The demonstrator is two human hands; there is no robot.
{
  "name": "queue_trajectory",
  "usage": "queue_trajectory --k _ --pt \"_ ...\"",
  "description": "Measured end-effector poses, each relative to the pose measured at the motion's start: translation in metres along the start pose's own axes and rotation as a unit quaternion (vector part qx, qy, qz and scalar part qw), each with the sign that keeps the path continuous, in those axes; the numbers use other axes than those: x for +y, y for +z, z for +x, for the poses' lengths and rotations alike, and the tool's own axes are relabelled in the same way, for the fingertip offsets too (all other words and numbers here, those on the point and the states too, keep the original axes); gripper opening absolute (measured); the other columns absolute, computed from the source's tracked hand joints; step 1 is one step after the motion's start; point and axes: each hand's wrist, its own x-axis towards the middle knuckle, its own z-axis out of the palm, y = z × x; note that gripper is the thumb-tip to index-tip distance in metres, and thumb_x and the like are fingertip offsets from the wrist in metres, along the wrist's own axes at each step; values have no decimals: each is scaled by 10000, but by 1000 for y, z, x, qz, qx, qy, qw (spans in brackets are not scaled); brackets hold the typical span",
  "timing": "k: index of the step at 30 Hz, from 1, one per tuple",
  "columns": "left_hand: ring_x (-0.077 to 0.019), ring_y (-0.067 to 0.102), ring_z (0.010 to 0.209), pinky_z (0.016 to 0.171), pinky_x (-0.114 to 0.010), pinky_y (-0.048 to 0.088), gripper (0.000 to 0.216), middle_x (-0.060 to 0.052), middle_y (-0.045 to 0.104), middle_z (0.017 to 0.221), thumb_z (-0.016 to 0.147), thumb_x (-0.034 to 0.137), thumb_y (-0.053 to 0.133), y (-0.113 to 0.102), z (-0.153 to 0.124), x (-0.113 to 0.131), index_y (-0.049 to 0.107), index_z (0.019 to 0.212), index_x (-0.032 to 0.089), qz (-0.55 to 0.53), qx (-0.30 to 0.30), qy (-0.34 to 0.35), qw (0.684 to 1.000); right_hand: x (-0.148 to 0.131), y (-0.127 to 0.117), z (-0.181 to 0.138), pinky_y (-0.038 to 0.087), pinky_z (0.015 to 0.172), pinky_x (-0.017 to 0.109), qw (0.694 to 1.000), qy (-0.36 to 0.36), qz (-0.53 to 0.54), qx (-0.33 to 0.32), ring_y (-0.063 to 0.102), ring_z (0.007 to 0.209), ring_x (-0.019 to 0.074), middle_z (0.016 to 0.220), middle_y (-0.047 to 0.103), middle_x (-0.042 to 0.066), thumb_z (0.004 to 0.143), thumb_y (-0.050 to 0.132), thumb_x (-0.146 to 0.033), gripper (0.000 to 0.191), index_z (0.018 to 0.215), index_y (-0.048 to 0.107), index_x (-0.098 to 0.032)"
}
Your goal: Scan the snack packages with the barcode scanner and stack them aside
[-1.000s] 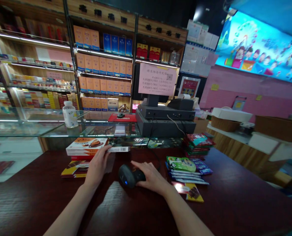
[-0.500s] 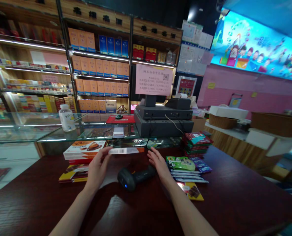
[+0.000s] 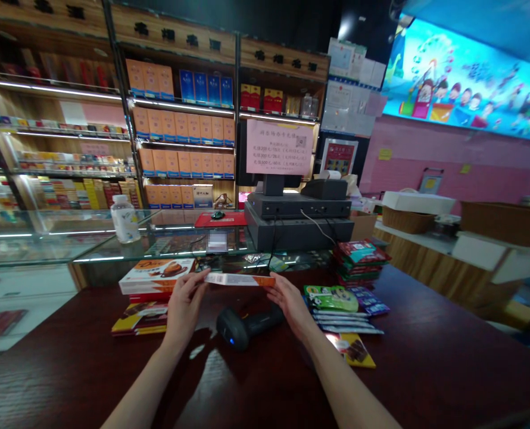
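Between my two hands a flat white and orange box [image 3: 240, 279] is held edge-on above the table, its printed narrow side facing me. My left hand [image 3: 187, 304] pinches its left end, and my right hand [image 3: 290, 302] grips its right end. Below the box lies a black barcode scanner [image 3: 238, 328] with a small blue light on. To the left of my left hand, a white Dove chocolate box [image 3: 158, 275] tops a pile beside yellow chocolate packs [image 3: 135, 317]. Green snack packets [image 3: 330, 298] lie right of my right hand, with a yellow chocolate bar pack [image 3: 354, 350] nearer me.
A stack of red packets [image 3: 361, 259] stands at the table's right rear. Behind are a glass counter [image 3: 180, 235], a white bottle [image 3: 124, 219] and a dark cash register [image 3: 298, 229] with a pink sign [image 3: 277, 147]. Shelves of boxes line the back wall.
My right hand has closed on the box's right end, where it was open and apart before. The box has shifted slightly right, still in my left hand.
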Motion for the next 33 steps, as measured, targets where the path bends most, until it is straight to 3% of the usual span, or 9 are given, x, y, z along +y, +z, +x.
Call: queue_trajectory --k 3,8,12,16,22,26,29,33 --pt "-221 644 1067 969 -371 512 393 -50 682 1106 857 441 494 -1 0 -2 700 1141 263 9 -20 -13 1000 2 1 -2 444 1052 475 1000 -9 0 1 648 1150 284 1237 690 100 732 757 -554 581 1214 674 -242" --pt "-234 616 1198 1074 -429 440 486 -54 713 1196 886 495 445 -4 0 7 559 1284 240 -33 -45 -93 994 1 3 -7 420 1092 459 999 -47 -7 16 562 1272 273 1332 636 71 741 754 -544 582 1241 651 -265" --pt "-267 598 1232 1073 -454 437 510 -92 674 1275 862 596 452 -9 3 18 580 1185 223 -55 -61 -92 992 -2 10 -11 405 1108 451 998 -64 -23 16 563 1272 259 1319 645 69 756 751 -544 614 1287 600 -272" --pt "-276 592 1227 1088 -459 417 520 -99 662 1276 823 632 489 -17 7 20 604 1115 217 -39 -87 -86 992 -9 22 -18 413 1095 451 996 -72 -60 -6 578 1245 266 1264 674 82 746 747 -573 560 1184 638 -242" --pt "-268 584 1216 1100 -470 394 504 -87 669 1241 839 620 452 -36 11 2 603 1116 227 -15 -58 -84 995 -19 49 -22 416 1087 447 993 -70 -91 -41 610 1173 260 1156 709 70 738 737 -600 523 1102 662 -231" --pt "-289 585 1183 1081 -489 403 552 -104 675 1226 827 636 443 -58 17 -13 639 1111 204 18 -19 -67 997 -17 75 -17 416 1085 456 990 -84 -87 -65 602 1175 270 1188 698 69 755 728 -573 481 1098 675 -240" --pt "-275 639 1045 1002 -458 468 544 -92 710 1137 816 635 452 -77 21 -25 666 1084 213 47 -1 -78 996 -12 98 -11 416 1088 451 989 -84 -84 -86 580 1216 271 1232 681 61 761 727 -541 472 1132 676 -253" --pt "-256 666 1005 945 -393 502 504 -77 732 1084 811 619 471 -99 25 -44 682 1048 227 73 12 -111 991 -3 127 -2 408 1093 448 989 -67 -85 -100 566 1244 267 1255 674 56 756 726 -515 470 1145 680 -256"
